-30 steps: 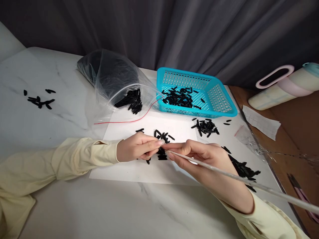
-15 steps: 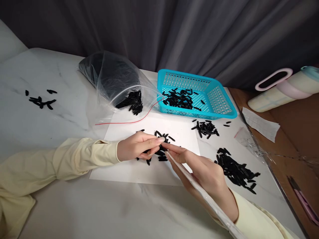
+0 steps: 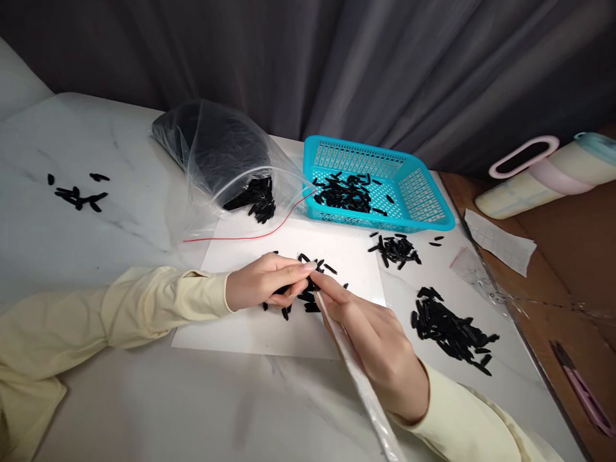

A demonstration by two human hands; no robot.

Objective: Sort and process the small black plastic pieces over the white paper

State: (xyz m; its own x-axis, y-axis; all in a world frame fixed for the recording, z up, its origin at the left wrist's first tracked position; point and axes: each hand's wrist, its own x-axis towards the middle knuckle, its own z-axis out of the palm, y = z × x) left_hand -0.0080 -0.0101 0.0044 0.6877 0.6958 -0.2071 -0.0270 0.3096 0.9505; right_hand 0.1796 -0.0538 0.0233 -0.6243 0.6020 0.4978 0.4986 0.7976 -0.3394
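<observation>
My left hand [image 3: 272, 280] is closed in a pinch over the white sheet [image 3: 216, 333]; what its fingertips hold is mostly hidden. Against those fingertips, my right hand [image 3: 368, 337] is closed around a long, thin white strip [image 3: 368, 398] with a shiny, wrapped-looking surface. The strip slants from the fingertips to the bottom edge of the view. Small, elongated black pieces [image 3: 312, 307] lie on the sheet under and around both hands. What exactly the pieces are I cannot tell.
A blue basket [image 3: 436, 221] holds more black pieces. Left of it lies a clear bag [image 3: 231, 138] of them, its mouth spilling some. Piles [image 3: 452, 330] sit at right, a few pieces [image 3: 79, 197] far left. A tumbler [image 3: 543, 176], paper slip [image 3: 500, 240] and pink-handled cutter [image 3: 582, 391] are beyond the edge.
My right hand has turned and shifted a little left, and the white strip's lower end has swung left. The left hand has barely moved.
</observation>
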